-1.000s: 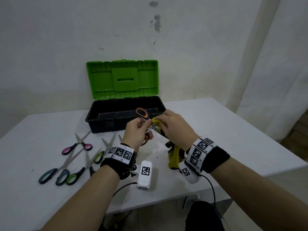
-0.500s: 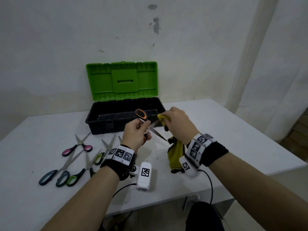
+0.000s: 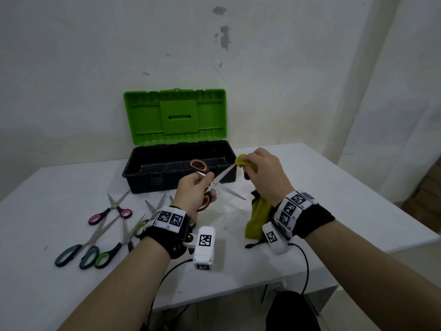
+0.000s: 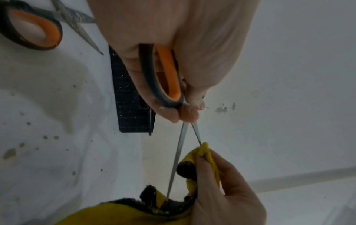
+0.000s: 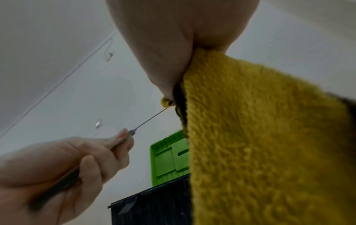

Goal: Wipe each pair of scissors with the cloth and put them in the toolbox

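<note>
My left hand (image 3: 196, 187) grips the orange-handled scissors (image 3: 199, 165) by the handles, blades spread apart, in front of the black toolbox (image 3: 143, 173) with its green lid (image 3: 175, 115) open. My right hand (image 3: 260, 173) pinches the yellow cloth (image 3: 257, 218) around the tip of the upper blade; the rest of the cloth hangs down to the table. In the left wrist view the scissors (image 4: 163, 79) sit in my left hand (image 4: 173, 60), and the cloth (image 4: 207, 153) wraps one blade tip. The right wrist view is mostly filled by the cloth (image 5: 260, 137).
Several other scissors lie on the white table (image 3: 334, 187) to the left: a pink-handled pair (image 3: 109, 212), a teal-handled pair (image 3: 76, 253), a green-handled pair (image 3: 112, 252). Dirt specks dot the table near the cloth. The table's right edge is close.
My right hand slid the cloth outward along the upper blade, from near the pivot to its tip. The scissors' blades have spread open.
</note>
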A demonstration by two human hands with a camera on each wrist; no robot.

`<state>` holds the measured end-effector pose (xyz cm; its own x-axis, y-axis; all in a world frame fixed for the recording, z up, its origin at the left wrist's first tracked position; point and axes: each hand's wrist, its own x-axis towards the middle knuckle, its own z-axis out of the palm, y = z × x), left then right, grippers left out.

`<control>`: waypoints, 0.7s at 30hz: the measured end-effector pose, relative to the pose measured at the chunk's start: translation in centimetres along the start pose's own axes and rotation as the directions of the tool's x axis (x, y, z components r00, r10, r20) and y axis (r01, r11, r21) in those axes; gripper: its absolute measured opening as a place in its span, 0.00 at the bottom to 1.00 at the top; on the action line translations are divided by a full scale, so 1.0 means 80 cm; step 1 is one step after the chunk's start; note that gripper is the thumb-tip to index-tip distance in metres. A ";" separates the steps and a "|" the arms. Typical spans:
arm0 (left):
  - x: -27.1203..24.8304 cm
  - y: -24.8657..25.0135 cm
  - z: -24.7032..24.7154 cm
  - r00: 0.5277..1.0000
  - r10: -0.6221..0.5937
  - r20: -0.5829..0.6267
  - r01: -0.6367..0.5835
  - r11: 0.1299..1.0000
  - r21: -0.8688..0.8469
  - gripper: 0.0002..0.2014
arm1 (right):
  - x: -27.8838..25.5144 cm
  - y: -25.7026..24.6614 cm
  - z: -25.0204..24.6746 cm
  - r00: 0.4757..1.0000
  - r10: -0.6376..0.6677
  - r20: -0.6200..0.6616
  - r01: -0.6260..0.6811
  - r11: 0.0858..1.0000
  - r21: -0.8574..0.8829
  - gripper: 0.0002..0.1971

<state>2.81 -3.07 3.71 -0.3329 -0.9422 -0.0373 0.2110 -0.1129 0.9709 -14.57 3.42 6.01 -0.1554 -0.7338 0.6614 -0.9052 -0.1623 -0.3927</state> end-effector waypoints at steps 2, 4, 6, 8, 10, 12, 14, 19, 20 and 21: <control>0.002 -0.001 0.000 1.000 0.002 -0.011 -0.002 1.000 -0.006 0.12 | -0.004 -0.014 0.002 0.997 -0.065 0.036 0.065 0.998 0.014 0.11; 0.001 -0.002 0.002 1.000 -0.004 0.006 0.004 1.000 -0.019 0.14 | -0.012 -0.029 0.010 0.979 -0.156 0.134 0.157 0.988 0.001 0.10; 0.000 -0.004 0.005 1.000 -0.007 0.028 0.008 1.000 -0.028 0.15 | -0.017 -0.034 0.017 0.964 -0.172 0.204 0.182 0.983 -0.031 0.11; -0.001 -0.006 0.005 0.999 -0.005 0.037 0.006 1.000 -0.016 0.13 | -0.011 -0.026 0.017 0.979 -0.068 0.194 0.078 0.996 -0.045 0.11; -0.001 -0.007 0.002 1.000 -0.020 0.016 0.020 1.000 0.005 0.12 | -0.002 -0.016 0.010 0.981 0.065 0.184 -0.048 0.994 -0.094 0.11; -0.001 -0.006 0.000 0.998 -0.066 -0.022 0.066 0.998 0.006 0.11 | 0.005 -0.009 -0.003 0.977 0.141 0.160 -0.123 0.985 -0.121 0.10; 0.001 -0.002 -0.002 0.989 -0.131 -0.063 0.126 0.989 -0.080 0.12 | 0.008 -0.010 -0.016 0.979 0.154 0.132 -0.141 0.984 -0.106 0.10; 0.004 -0.002 0.001 0.976 -0.178 -0.128 0.161 0.978 -0.133 0.19 | -0.001 -0.052 -0.015 0.973 0.058 0.222 -0.042 0.996 -0.073 0.10; 0.003 -0.004 0.004 0.981 -0.156 -0.116 0.144 0.984 -0.107 0.20 | -0.003 -0.059 -0.007 0.965 0.039 0.261 -0.018 0.996 -0.083 0.10; 0.001 -0.006 0.006 0.986 -0.138 -0.094 0.129 0.987 -0.094 0.19 | -0.006 -0.065 0.002 0.953 0.022 0.303 0.009 0.995 -0.101 0.11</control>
<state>2.24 -2.92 3.37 -0.2713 -0.9430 -0.1927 0.2516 -0.2628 0.9315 -9.73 4.53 7.67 -0.0482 -0.9028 0.4274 -0.9419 -0.1013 -0.3201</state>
